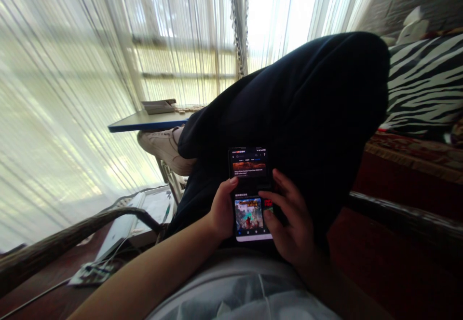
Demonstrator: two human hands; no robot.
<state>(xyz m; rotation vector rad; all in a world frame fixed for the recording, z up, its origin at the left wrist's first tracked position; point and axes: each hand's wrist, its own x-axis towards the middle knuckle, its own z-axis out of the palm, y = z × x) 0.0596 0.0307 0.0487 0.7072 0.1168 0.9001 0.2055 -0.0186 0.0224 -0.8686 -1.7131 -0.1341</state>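
A smartphone with a lit, mostly dark screen rests upright in front of my lap. Pictures and small lines of text fill its display, including a colourful game image in the lower part. My left hand grips the phone along its left edge, thumb at the side of the screen; its other fingers are hidden behind. Over the right side of the screen is my right hand, fingers apart and partly bent, with one fingertip at or just above the glass. Whether it touches, I cannot tell.
My bent leg in dark trousers crosses behind the phone, ending in a light shoe. Beyond stands a blue-edged table with a grey box. A dark armrest, a power strip, zebra-patterned fabric and sheer curtains surround me.
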